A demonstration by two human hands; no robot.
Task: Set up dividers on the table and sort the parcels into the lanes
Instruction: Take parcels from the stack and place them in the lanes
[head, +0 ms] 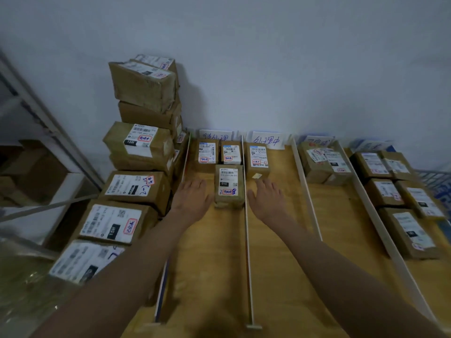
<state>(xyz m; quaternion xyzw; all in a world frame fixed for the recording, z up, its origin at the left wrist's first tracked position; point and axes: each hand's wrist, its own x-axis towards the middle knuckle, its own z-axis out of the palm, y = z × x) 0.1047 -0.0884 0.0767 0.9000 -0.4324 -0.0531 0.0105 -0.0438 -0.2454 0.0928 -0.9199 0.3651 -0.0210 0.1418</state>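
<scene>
your two forearms enter from the bottom of the frame and reach up toward its centre over the wooden table (pixel 280 276). your left hand (pixel 192 198) lies flat, fingers straight and together, just left of a small brown parcel (pixel 229 185); whether it touches the parcel's side cannot be told. your right hand (pixel 267 198) is likewise spread and holds nothing, lying on the other side of a thin white divider (pixel 247 228) that runs up the frame beside that parcel. the parcel sits in the leftmost lane, near the centre of the frame, with a white label on top marked "010". behind it, toward the wall, two more parcels (pixel 217 152) stand side by side in the same lane. one parcel (pixel 257 159) sits in the next lane to the right, just beyond your right fingertips. a second divider (pixel 306 189) and a third divider (pixel 380 223) slant through the right half of the frame, with parcels (pixel 322 162) between them and further parcels (pixel 400 191) at the right edge. paper signs (pixel 267 140) with handwriting lean against the wall at the head of each lane. at the left of the frame, a stack of parcels (pixel 139 152) rises beside the table, the topmost tilted. a metal rack (pixel 36 113) crosses the upper left.
</scene>
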